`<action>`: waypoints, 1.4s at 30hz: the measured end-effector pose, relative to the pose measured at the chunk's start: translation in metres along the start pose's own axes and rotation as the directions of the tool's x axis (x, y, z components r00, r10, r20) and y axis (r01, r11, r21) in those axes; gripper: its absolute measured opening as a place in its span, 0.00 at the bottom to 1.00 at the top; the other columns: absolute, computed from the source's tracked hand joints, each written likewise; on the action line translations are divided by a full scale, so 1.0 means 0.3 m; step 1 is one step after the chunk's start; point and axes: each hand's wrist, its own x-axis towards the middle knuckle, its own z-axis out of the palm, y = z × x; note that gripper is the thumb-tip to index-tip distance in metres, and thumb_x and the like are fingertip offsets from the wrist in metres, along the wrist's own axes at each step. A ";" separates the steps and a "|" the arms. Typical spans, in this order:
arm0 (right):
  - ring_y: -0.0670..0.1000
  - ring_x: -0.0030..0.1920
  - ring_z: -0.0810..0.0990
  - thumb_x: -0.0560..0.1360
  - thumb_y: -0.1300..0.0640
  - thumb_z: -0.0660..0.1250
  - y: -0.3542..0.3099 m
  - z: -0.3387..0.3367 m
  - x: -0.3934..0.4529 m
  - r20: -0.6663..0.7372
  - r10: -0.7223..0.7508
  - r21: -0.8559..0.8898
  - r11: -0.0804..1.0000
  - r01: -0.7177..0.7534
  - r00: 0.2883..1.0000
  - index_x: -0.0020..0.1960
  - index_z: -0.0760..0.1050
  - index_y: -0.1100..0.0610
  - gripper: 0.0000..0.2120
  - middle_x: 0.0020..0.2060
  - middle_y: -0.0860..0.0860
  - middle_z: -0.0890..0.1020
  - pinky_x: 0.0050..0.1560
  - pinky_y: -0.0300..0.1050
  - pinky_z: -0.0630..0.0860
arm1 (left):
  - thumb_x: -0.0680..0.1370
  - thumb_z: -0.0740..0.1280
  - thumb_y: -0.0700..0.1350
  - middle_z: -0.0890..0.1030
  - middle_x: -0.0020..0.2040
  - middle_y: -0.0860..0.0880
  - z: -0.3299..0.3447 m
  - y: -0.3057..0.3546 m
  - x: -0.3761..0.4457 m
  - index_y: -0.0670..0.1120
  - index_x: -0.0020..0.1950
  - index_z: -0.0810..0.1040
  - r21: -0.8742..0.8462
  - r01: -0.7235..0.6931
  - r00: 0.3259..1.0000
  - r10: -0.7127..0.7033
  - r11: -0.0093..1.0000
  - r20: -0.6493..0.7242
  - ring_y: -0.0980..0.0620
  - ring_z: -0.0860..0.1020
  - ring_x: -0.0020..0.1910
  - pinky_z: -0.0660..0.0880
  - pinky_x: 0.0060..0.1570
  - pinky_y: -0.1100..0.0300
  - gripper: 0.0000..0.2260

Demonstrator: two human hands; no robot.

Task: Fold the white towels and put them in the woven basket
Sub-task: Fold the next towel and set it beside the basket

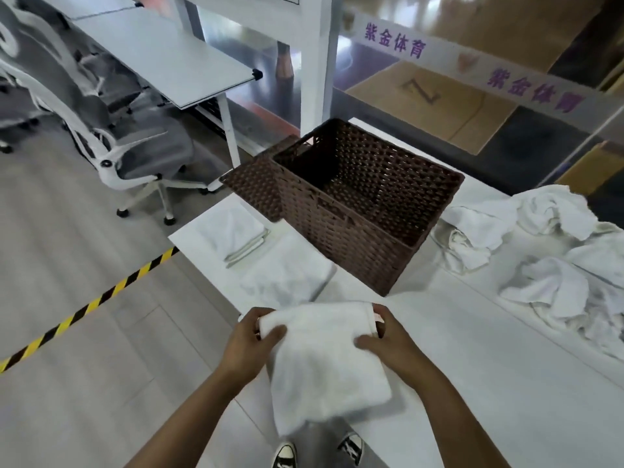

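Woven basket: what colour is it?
Dark brown woven basket, seen best in the head view.

Woven basket point(364, 201) near the table's point(489, 383) far edge, lid point(256, 187) leaning at its left side. Two folded towels point(236, 231) point(287, 278) along the left edge. Heap of unfolded towels point(547, 258) toward the right. Held towel point(324, 363) over the near edge, between left hand point(251, 336) and right hand point(388, 339).
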 end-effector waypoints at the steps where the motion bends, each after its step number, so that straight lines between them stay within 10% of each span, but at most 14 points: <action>1: 0.50 0.48 0.86 0.72 0.64 0.76 -0.016 0.013 0.025 -0.032 0.003 -0.003 1.000 -0.003 0.999 0.65 0.72 0.47 0.26 0.50 0.51 0.87 0.47 0.44 0.82 | 0.76 0.74 0.49 0.83 0.49 0.52 -0.012 -0.001 0.015 0.55 0.53 0.79 -0.020 0.014 1.000 -0.014 1.000 -0.018 0.51 0.83 0.46 0.83 0.42 0.51 0.08; 7: 0.57 0.48 0.85 0.74 0.57 0.76 -0.135 0.094 0.275 -0.108 -0.126 -0.087 0.989 0.116 0.986 0.59 0.73 0.41 0.20 0.47 0.54 0.86 0.54 0.59 0.82 | 0.77 0.73 0.46 0.82 0.50 0.44 -0.055 0.017 0.140 0.48 0.56 0.79 -0.167 0.111 0.987 -0.129 0.980 -0.099 0.45 0.84 0.46 0.84 0.37 0.49 0.09; 10: 0.42 0.53 0.80 0.76 0.53 0.73 -0.196 0.141 0.430 -0.042 -0.253 -0.298 0.927 0.230 0.967 0.64 0.73 0.43 0.19 0.56 0.46 0.82 0.55 0.44 0.76 | 0.79 0.70 0.44 0.81 0.53 0.43 -0.047 0.012 0.211 0.45 0.60 0.76 -0.217 0.178 0.966 -0.213 0.960 -0.147 0.45 0.83 0.47 0.84 0.38 0.48 0.11; 16: 0.57 0.62 0.78 0.79 0.54 0.70 -0.291 0.219 0.680 0.012 -0.330 -0.513 0.808 0.289 0.944 0.68 0.72 0.50 0.19 0.63 0.54 0.81 0.52 0.41 0.69 | 0.80 0.67 0.38 0.77 0.48 0.48 -0.038 0.015 0.366 0.45 0.65 0.71 -0.238 0.242 0.929 -0.295 0.941 -0.224 0.48 0.81 0.46 0.84 0.44 0.48 0.14; 27: 0.60 0.59 0.79 0.79 0.54 0.69 -0.264 0.328 0.922 0.008 -0.397 -0.708 0.646 0.285 0.918 0.71 0.69 0.51 0.21 0.61 0.56 0.80 0.54 0.53 0.76 | 0.80 0.66 0.47 0.79 0.53 0.45 -0.063 -0.115 0.595 0.51 0.70 0.68 0.130 0.235 0.930 -0.184 0.963 -0.319 0.49 0.81 0.44 0.79 0.49 0.50 0.18; 31: 0.57 0.58 0.75 0.76 0.56 0.71 -0.201 0.344 0.891 -0.055 -0.541 -0.858 0.455 0.237 0.839 0.73 0.70 0.51 0.26 0.60 0.53 0.77 0.59 0.53 0.72 | 0.80 0.67 0.56 0.66 0.71 0.45 -0.073 -0.150 0.597 0.54 0.75 0.65 0.372 0.150 0.965 -0.054 0.916 -0.256 0.45 0.73 0.64 0.74 0.60 0.50 0.25; 34: 0.55 0.58 0.75 0.76 0.57 0.67 -0.141 0.341 0.795 -0.063 -0.650 -0.868 0.410 0.280 0.758 0.68 0.75 0.53 0.21 0.61 0.53 0.78 0.58 0.52 0.70 | 0.78 0.64 0.64 0.59 0.79 0.47 -0.074 -0.140 0.582 0.57 0.78 0.63 0.715 -0.083 0.981 0.185 0.695 -0.065 0.43 0.59 0.76 0.63 0.73 0.44 0.30; 37: 0.55 0.60 0.76 0.77 0.50 0.66 -0.046 0.348 0.696 -0.064 -0.585 -0.877 0.420 0.234 0.809 0.69 0.75 0.53 0.21 0.63 0.54 0.78 0.59 0.53 0.70 | 0.80 0.55 0.69 0.48 0.83 0.49 -0.053 -0.156 0.565 0.61 0.80 0.55 0.829 -0.285 0.958 0.163 0.481 0.235 0.43 0.46 0.81 0.50 0.79 0.44 0.31; 42: 0.53 0.78 0.63 0.80 0.39 0.58 0.058 0.371 0.667 -0.030 -0.353 -0.888 0.440 0.137 0.935 0.81 0.59 0.48 0.32 0.78 0.52 0.66 0.76 0.58 0.60 | 0.80 0.46 0.70 0.39 0.82 0.47 -0.042 -0.174 0.566 0.60 0.82 0.46 0.861 -0.333 0.939 0.051 0.385 0.341 0.41 0.37 0.80 0.43 0.79 0.42 0.32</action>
